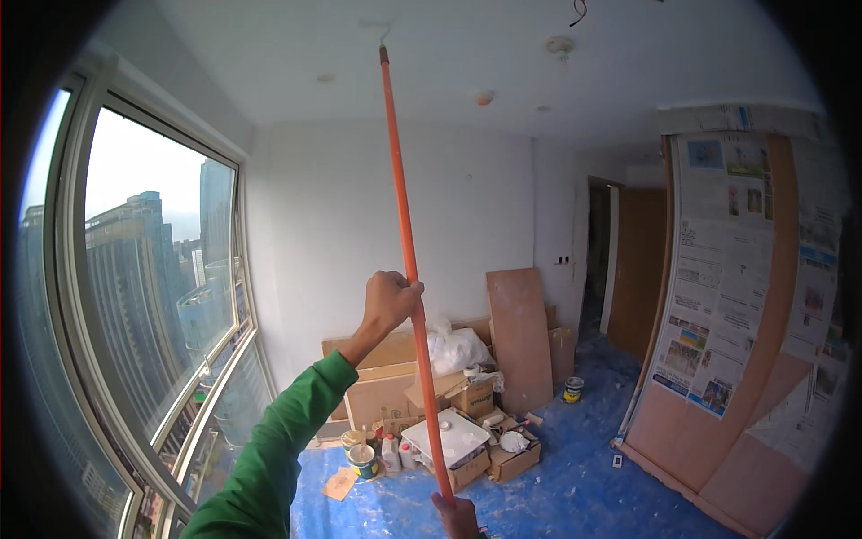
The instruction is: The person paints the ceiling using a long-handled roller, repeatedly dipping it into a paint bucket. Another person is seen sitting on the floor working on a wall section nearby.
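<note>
A long orange pole (401, 202) rises in front of me toward the ceiling. At its top a thin metal frame leads to a pale paint roller (374, 23), which is up at the ceiling and hard to tell from the white surface. My left hand (391, 299), below a green sleeve, is wrapped round the pole about midway along. Lower down, at the bottom edge of the view, my right hand (457, 517) grips the pole's lower end; part of this hand is cut off. The pole leans slightly, its top to the left.
Large windows (162, 260) line the left side. Blue sheeting (575, 467) covers the floor. Ahead stand paint buckets (362, 460), cardboard boxes (514, 458) and a leaning wooden board (521, 341). A newspaper-covered cabinet (718, 269) stands right; wires (579, 12) hang from the ceiling.
</note>
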A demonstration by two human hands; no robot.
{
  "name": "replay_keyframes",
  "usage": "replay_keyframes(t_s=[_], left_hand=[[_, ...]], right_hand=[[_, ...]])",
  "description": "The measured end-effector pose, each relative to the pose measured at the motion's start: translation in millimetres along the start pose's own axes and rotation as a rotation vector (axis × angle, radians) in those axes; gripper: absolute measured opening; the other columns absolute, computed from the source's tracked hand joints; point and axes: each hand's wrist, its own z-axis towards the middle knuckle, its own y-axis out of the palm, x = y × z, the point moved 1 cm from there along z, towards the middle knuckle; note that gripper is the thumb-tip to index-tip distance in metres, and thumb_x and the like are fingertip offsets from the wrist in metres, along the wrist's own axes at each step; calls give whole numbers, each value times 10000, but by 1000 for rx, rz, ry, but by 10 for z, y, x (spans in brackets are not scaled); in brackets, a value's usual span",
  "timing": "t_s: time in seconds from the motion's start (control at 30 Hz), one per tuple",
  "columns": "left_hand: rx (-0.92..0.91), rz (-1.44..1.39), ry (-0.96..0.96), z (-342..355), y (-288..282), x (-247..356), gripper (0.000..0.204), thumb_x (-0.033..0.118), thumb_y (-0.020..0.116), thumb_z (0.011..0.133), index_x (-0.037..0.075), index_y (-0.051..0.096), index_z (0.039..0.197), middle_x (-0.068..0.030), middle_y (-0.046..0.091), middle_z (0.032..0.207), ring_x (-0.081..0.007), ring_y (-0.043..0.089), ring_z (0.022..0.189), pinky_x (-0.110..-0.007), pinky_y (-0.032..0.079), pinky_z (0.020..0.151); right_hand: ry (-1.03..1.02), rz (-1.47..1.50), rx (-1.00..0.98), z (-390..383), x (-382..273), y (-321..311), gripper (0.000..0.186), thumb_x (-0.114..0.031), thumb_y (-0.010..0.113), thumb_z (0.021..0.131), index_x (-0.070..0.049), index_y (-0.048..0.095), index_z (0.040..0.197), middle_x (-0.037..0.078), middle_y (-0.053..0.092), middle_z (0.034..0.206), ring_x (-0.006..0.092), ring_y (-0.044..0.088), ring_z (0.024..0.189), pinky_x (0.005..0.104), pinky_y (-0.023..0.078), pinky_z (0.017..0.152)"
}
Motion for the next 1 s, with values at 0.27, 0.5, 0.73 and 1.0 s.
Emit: replay_keyframes(t_s=[0.27,0.5,0.73,1.0], left_hand=[[1,87,-22,892,-35,-529,302,150,613,768,-34,619,527,-140,601,476,-201,599,422,-316,522,496],[-3,106,-66,1644,-58,-1007,315,162,593,757,-51,616,525,-144,603,481,-203,597,401,-307,516,420],[34,17,-145,1985,-30,-1432,256,137,614,750,-66,614,594,-159,614,527,-223,630,446,-304,522,428],[-346,-507,-294,1325,276,-1377,248,52,605,787,-103,570,977,-174,671,786,-274,709,635,-285,532,469]], right_hand=[[51,-149,-86,938,-30,330,502,-447,639,902,-36,554,625,0,453,500,97,447,441,305,354,446],[130,-152,-111,1716,-123,723,592,-534,598,909,28,607,723,93,501,542,160,462,541,367,396,554],[196,-104,-127,2081,-190,852,541,-512,608,912,6,621,755,93,509,568,166,475,567,354,403,570],[384,-466,-93,333,1744,-422,403,-416,695,848,-34,644,731,58,564,580,147,505,562,371,405,537]])
